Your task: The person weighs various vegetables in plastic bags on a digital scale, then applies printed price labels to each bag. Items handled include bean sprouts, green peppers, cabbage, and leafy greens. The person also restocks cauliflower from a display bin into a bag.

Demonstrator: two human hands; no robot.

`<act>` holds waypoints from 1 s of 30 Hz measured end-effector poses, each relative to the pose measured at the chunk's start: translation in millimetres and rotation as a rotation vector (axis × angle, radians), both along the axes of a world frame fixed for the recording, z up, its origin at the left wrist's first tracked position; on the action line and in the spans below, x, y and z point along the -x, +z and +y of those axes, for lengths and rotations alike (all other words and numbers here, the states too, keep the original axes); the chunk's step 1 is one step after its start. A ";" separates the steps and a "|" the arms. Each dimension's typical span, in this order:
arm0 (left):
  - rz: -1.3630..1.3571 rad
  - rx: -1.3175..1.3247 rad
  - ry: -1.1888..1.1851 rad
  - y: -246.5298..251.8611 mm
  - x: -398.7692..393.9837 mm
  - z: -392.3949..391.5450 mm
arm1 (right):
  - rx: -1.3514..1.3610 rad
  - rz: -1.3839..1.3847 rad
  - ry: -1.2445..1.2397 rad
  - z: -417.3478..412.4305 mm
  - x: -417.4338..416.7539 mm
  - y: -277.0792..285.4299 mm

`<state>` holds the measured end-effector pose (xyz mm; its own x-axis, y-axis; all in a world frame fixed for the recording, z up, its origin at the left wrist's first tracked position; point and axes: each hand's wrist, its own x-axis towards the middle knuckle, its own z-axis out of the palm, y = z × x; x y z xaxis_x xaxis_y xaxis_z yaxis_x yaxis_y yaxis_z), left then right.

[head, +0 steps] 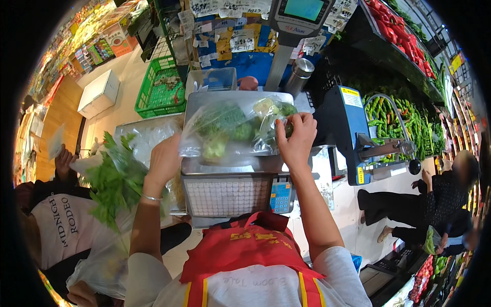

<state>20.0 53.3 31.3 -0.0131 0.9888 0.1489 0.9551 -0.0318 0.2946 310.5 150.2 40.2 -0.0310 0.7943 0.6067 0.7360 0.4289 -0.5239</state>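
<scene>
A clear plastic bag [188,134] holding broccoli [220,119] lies on the steel pan [195,99] of a label-printing scale. My right hand [297,136] pinches the plastic at the bag's right end with thumb and fingers, where a pale cut stem shows through. At the bag's left edge is my left hand [165,159], its fingers curled and their tips hidden, so I cannot tell whether it grips the plastic. Below the pan sit the scale's key grid [226,197] and blue number pad [280,195]. Its lit display [303,9] stands on a post.
Leafy celery [115,180] in plastic is close left of my forearm, beside a person [61,222]. A blue bag-sealing machine [349,134] stands right of the scale. Behind are a steel flask [301,73], a plastic bin [216,78] and a green crate [140,101]. Green peppers [402,130] lie farther right.
</scene>
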 end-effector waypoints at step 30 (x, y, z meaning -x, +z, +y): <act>0.515 -0.597 -1.194 254.1 -253.5 32.0 | 0.264 0.422 0.438 -99.6 -96.1 142.6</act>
